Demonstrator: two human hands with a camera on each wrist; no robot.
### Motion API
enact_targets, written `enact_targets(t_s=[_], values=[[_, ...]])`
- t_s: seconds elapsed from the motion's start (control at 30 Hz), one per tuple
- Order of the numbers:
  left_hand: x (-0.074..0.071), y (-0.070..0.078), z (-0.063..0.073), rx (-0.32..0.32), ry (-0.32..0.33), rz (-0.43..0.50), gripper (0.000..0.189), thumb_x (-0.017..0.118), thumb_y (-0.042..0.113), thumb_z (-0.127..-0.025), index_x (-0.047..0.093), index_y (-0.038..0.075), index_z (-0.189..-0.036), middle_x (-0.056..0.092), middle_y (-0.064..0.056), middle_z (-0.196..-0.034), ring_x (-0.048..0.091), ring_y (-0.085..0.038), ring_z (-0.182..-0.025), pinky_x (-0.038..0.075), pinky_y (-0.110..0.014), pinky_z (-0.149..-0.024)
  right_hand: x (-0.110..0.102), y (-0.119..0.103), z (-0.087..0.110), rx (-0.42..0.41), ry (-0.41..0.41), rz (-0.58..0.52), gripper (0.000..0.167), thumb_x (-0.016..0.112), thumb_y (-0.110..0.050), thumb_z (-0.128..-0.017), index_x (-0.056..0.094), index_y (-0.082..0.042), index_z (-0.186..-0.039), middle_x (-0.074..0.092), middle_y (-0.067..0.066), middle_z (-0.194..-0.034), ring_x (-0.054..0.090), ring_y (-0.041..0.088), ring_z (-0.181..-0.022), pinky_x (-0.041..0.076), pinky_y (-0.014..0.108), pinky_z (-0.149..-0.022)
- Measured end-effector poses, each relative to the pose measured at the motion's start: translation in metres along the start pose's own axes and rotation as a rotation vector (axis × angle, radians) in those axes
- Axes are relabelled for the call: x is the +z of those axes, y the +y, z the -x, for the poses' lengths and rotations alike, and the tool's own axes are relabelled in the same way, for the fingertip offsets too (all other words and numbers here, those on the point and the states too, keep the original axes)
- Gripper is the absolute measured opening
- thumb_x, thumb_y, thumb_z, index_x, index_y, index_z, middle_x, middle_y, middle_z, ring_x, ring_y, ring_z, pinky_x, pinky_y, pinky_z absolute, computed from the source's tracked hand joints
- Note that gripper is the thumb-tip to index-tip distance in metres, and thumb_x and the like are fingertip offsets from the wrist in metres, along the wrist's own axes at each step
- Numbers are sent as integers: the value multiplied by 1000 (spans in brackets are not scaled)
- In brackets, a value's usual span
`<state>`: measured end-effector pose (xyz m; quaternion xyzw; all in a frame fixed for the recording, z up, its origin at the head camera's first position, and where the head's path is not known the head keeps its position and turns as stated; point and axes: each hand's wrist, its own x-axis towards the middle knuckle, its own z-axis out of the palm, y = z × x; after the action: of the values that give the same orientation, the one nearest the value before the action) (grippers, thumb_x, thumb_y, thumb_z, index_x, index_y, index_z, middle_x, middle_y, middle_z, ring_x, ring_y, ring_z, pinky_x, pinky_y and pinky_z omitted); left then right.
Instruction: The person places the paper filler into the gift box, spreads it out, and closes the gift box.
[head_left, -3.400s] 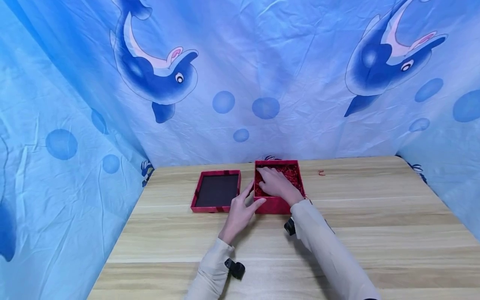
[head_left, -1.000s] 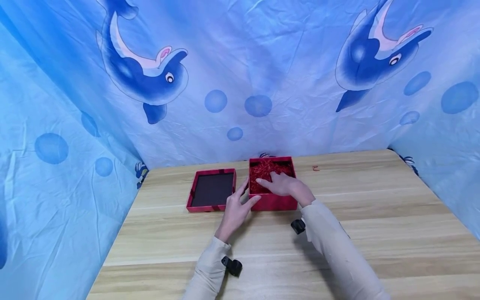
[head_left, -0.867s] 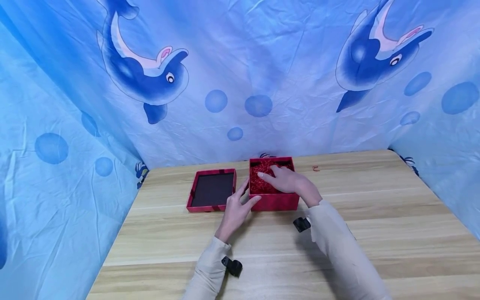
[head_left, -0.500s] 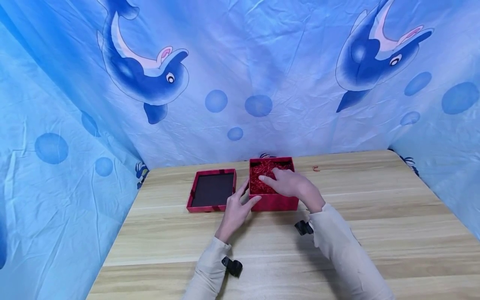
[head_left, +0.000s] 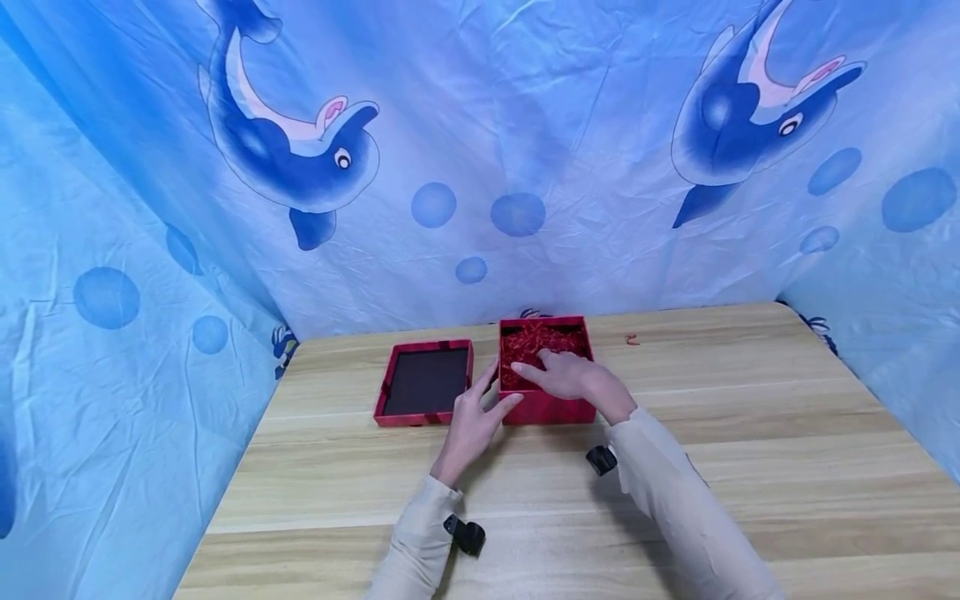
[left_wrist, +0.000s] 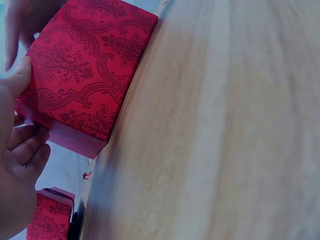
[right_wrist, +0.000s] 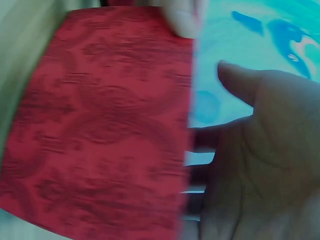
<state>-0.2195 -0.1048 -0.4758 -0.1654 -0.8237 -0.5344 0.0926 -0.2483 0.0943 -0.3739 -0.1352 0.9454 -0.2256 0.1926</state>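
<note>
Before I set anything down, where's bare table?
Bare table: the right side, past the red strand and right sleeve; the near middle, between it and the left sleeve; a strip left of the black-lined lid. Crowded: between lid and red box, with the left hand; inside the box, with red shreds and the right hand.

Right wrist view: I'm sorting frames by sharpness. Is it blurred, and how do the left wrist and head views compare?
Right wrist: blurred, the pattern on the box smeared, the right hand dim against the bright backdrop; left wrist: box pattern clear, table grain soft; head: sharper overall, with a soft shadow beside the right sleeve.
</note>
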Motion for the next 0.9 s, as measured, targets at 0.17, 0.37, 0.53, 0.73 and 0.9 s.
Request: enact_targets(t_s=[0.17, 0.37, 0.53, 0.73, 0.9], values=[[-1, 1, 0, 11, 0, 7, 73, 75, 35, -97, 44, 13, -159, 49, -8, -154, 49, -31, -139, 42, -51, -111, -13, -7, 7, -83, 153, 53, 68, 49, -47, -109, 43, 4, -153, 49, 25, -151, 44, 43, -141, 40, 62, -110], [-2, 1, 0, -2, -1, 8, 72, 75, 36, -97, 44, 14, -159, 49, -9, -154, 49, -33, -139, 43, -52, -111, -9, -7, -4, -211, 258, 41, 54, 63, -30, -105, 53, -2, -150, 50, 26, -148, 49, 45, -134, 42, 62, -108], [-2, 0, 0, -17, -9, 12, 73, 75, 36, -97, 43, 13, -159, 48, -9, -155, 49, -32, -139, 42, -52, -111, 9, 6, -22, -240, 160, 60, 55, 63, -26, -105, 49, -4, -154, 42, 27, -156, 38, 46, -144, 34, 61, -115], [-1, 0, 0, -5, -2, 13, 73, 76, 34, -97, 44, 11, -158, 47, -10, -155, 48, -31, -139, 42, -52, -111, 13, 15, -32, -221, 54, 13, 53, 59, -25, -107, 48, -4, -155, 33, 27, -161, 32, 44, -148, 32, 58, -117], [0, -1, 0, -13, -4, 14, 74, 76, 34, -97, 43, 12, -159, 47, -9, -156, 47, -29, -140, 41, -51, -112, 14, 19, -40, -239, 6, -8, 51, 58, -18, -107, 48, -4, -155, 32, 27, -162, 35, 42, -147, 34, 55, -116]])
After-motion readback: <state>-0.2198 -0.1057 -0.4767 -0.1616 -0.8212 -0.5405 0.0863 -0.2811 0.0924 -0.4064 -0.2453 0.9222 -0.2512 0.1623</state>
